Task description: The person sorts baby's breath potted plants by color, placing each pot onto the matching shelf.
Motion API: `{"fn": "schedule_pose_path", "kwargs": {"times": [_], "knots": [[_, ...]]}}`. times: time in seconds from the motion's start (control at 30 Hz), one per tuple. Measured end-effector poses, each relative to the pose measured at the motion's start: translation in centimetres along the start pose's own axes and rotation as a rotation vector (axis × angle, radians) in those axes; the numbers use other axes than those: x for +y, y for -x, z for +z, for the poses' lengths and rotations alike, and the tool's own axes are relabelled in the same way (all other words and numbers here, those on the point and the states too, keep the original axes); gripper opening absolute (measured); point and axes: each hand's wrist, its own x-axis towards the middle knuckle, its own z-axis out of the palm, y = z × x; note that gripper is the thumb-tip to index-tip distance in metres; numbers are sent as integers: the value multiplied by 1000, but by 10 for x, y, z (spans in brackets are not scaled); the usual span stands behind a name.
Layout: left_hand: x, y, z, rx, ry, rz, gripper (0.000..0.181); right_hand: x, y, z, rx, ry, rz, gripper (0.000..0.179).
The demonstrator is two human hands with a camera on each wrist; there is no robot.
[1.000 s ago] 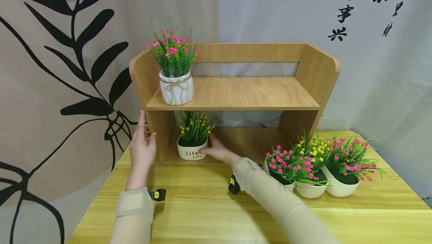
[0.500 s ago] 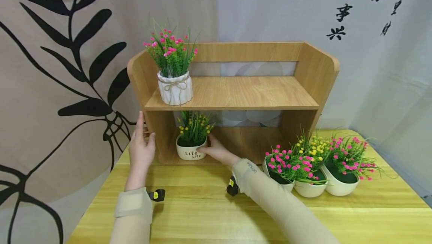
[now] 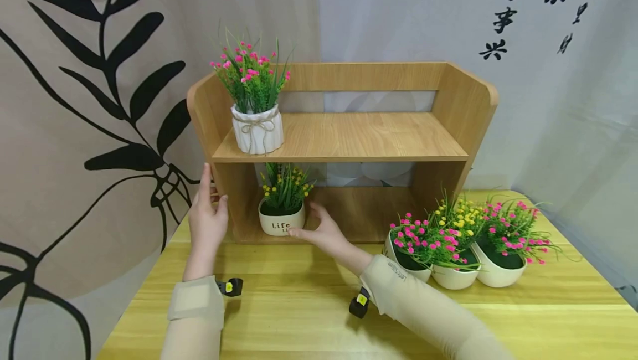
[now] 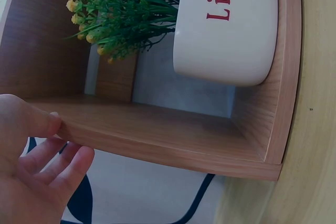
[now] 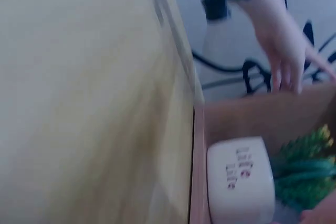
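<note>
A white oval pot lettered "Life", holding a plant with small yellow flowers, stands upright at the left end of the wooden shelf's lower board. Around its right side is my right hand, thumb extended across the lower front in the head view and the other fingers spread apart from the pot. Whether the thumb still touches it, I cannot tell. My left hand rests at the shelf's left side panel, thumb at the front edge and loosely extended fingers along the outside. In the right wrist view the pot looks blurred.
A white pot tied with twine and filled with pink flowers sits on the upper board's left end. Right of my right forearm, two pink-flowered pots and a yellow-flowered pot stand close together on the table. Patterned cloth hangs behind.
My right hand has loosened from the yellow-flowered pot and drawn slightly back toward me, its fingers spreading. The pot stays in place, and my left hand keeps its place on the side panel.
</note>
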Motion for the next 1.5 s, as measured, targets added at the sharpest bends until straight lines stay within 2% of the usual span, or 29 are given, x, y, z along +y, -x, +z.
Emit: {"fn": "schedule_pose_path", "kwargs": {"times": [0.33,0.7,0.93,1.1,1.23,1.5], "knots": [[0,0,0,-6,-9,-17,86,2,64,-31,-208,28,-96,99],[1,0,-1,-4,-1,-11,85,8,123,-72,-316,119,-119,99],[2,0,-1,-3,-12,-12,85,5,153,-106,-292,205,-170,93],[2,0,-1,-2,-16,-16,84,2,169,-131,-237,282,-164,89],[3,0,1,-3,-12,-15,85,6,181,-148,-197,336,-116,85],[3,1,2,17,-14,-2,84,12,200,-171,-115,398,48,81]]}}
